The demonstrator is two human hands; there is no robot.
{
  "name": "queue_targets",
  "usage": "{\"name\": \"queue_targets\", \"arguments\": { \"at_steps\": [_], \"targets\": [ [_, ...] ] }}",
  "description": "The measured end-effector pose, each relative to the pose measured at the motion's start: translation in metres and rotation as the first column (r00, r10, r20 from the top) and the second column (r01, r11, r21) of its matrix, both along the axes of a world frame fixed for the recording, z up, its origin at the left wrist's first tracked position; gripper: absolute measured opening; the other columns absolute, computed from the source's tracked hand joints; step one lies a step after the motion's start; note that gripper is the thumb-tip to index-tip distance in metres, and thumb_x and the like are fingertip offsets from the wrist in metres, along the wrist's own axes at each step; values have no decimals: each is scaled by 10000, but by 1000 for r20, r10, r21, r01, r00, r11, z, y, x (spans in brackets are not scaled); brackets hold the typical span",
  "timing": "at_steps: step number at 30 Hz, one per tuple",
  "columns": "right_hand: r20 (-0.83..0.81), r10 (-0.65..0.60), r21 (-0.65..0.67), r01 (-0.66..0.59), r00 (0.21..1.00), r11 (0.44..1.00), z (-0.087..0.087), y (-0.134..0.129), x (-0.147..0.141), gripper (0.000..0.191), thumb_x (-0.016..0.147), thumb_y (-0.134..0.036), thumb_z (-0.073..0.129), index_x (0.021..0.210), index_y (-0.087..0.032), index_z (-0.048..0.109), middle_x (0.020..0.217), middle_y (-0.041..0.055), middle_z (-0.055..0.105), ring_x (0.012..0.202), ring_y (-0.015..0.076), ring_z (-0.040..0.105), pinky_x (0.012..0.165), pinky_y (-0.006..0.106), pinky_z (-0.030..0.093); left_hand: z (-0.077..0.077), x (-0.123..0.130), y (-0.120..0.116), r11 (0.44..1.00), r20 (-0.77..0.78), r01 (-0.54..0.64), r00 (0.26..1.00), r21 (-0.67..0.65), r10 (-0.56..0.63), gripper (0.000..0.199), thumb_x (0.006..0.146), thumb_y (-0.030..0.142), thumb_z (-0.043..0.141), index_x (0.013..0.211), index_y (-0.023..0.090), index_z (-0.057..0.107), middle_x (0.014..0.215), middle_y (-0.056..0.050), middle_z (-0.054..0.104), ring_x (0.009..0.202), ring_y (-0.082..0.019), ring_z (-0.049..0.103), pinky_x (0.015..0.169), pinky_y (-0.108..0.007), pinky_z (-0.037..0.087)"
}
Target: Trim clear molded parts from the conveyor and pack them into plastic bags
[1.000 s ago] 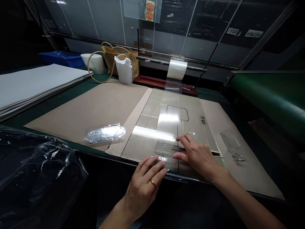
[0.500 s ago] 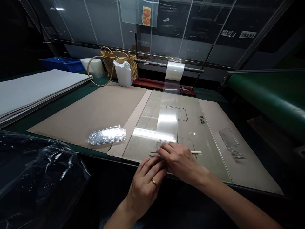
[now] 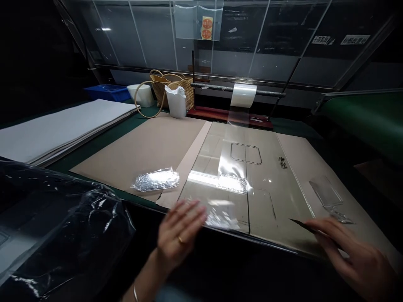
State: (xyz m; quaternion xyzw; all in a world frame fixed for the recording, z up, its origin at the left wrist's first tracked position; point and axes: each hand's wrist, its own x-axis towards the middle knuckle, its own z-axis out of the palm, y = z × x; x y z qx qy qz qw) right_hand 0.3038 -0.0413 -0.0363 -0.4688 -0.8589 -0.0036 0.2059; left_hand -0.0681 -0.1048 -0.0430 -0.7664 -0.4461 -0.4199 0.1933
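Note:
My left hand [image 3: 180,233] is at the table's front edge, fingers stretched out and blurred by motion. Beside its fingertips lies a crumpled piece of clear film [image 3: 222,220] on the glossy clear sheet [image 3: 264,193]. Whether the fingers touch that film cannot be told. Off to the right, my right hand [image 3: 349,247] is closed on a slim dark pointed tool [image 3: 302,225], its tip directed left; its exact kind is unclear. Dark lines and a rounded outline [image 3: 246,154] mark the clear sheet.
A roll of clear film [image 3: 244,96] hangs on a bar at the back. Clear packets [image 3: 156,179] lie left on brown board [image 3: 138,147]; a clear piece [image 3: 325,191] lies right. White sheets [image 3: 72,121] are stacked at left. A dark plastic bag [image 3: 78,235] bulges at front left.
My hands were together at the front edge and have parted. The right one moved right with the pointed tool; the left shifted slightly left. The view has turned a little left.

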Motion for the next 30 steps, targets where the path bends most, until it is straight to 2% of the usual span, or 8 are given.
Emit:
{"name": "queue_targets", "arguments": {
  "at_steps": [2,4,7,10,15,21,28,30],
  "targets": [
    [-61,34,-21,-35,998,999,2,-2,-12,288,863,-345,459,1138,-285,517,1059,19,624,774,154,650,553,207,525,4,-37,8,968,5,-227,974,109,227,333,766,46,589,1046,225,595,1000,-36,690,1021,-214,600,901,-438,458],
    [-109,79,-67,-87,991,994,6,-1,-30,287,854,-369,482,1124,-281,519,1007,12,637,786,148,648,570,203,528,6,-75,16,938,13,-321,947,131,322,354,750,39,613,1046,234,604,1046,-54,673,1044,-235,585,911,-467,434],
    [-135,97,-196,-123,986,973,16,4,-58,279,866,-343,469,1132,-266,505,965,16,635,775,139,647,568,206,524,4,-117,23,921,-34,-378,923,97,382,290,767,77,611,1012,230,633,1042,-59,674,1078,-279,560,927,-516,389],
    [-79,106,-274,-124,991,954,26,20,-86,244,883,-289,414,1107,-250,502,967,24,614,746,145,639,544,234,505,-2,-132,21,925,-86,-378,921,39,380,204,802,190,600,996,231,649,1021,-30,683,1059,-304,569,924,-542,382],
    [96,45,-194,-25,994,981,29,59,-123,151,861,-261,442,960,-231,551,935,-2,600,609,120,578,469,230,381,1,-110,6,924,-17,-381,924,-12,381,316,811,260,596,1126,229,587,1159,-63,611,1104,-302,534,939,-524,388],
    [119,36,-130,-20,992,991,27,76,-136,182,868,-205,390,822,-188,565,805,10,597,535,111,503,448,233,248,15,-69,-11,947,141,-313,937,-73,321,297,796,176,599,1085,244,615,1047,-50,645,1043,-264,563,919,-446,425],
    [-25,-61,-152,56,998,987,42,112,-139,251,898,-346,366,833,-188,551,820,12,618,620,124,550,495,219,353,17,-50,-10,971,215,-209,949,-117,230,260,800,165,577,1048,221,632,1029,-42,640,1016,-249,575,897,-408,445],
    [-73,-111,-166,98,991,981,47,118,-139,269,882,-411,402,935,-195,552,905,26,631,705,142,585,535,228,399,19,-46,-8,972,206,-202,953,-117,223,257,801,169,576,1045,226,632,1022,-35,643,1013,-242,577,894,-397,448]
  ]
}}
